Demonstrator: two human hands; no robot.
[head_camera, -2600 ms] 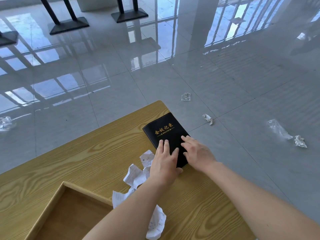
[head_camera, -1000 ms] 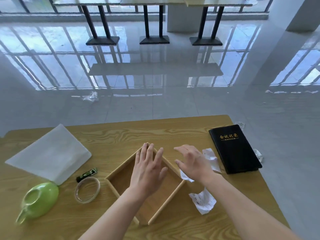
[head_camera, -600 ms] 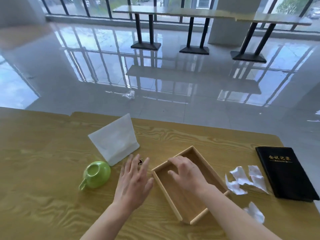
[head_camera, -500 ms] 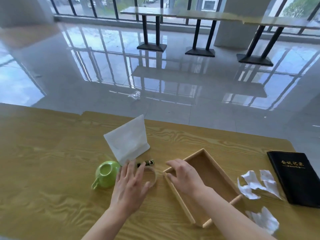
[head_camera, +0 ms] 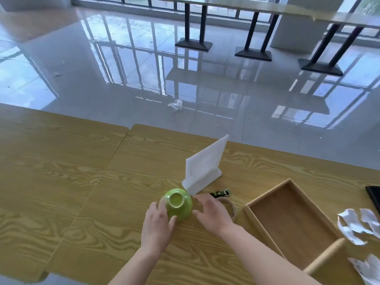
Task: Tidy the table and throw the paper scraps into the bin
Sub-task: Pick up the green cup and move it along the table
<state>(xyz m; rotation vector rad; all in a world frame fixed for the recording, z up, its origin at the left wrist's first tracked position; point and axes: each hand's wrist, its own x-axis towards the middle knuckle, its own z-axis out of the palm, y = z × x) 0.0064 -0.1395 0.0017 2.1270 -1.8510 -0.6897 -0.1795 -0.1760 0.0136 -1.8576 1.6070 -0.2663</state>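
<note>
Paper scraps (head_camera: 357, 225): crumpled white pieces at the right edge of the frame, lying on the table (head_camera: 61, 182). A second piece (head_camera: 368, 268) is in the lower right corner. Neither is touched. No bin is in view.

Scraps relative to hands: well apart, off to the right. The wooden tray (head_camera: 292, 219) lies between them and the hands.

Both hands are at lower centre, on either side of the green cup (head_camera: 178, 203).
- Left hand (head_camera: 157, 225): fingers and thumb are curled round the cup's left side, gripping it.
- Right hand (head_camera: 211, 212): loosely spread, thumb tip against the cup's right side. It holds nothing, and its palm hangs over a clear ring (head_camera: 231, 208) on the table.

The cup shows a round face upward. I cannot tell whether that is the mouth or the base. No handle is visible.

Judgement: the two-sided hold looks meant to steady or turn the cup. Tidying the loose items appears to come before the scraps.

Nearby:
- A white folded sheet (head_camera: 203, 169) is propped just above the cup, its lower corner almost touching it.
- A small dark packet (head_camera: 221, 193) lies beside the ring.
- A black notebook (head_camera: 373, 194) is cut off at the right edge, above the scraps.
- A crumpled clear wrapper (head_camera: 175, 104) is on the floor at upper centre.
</note>
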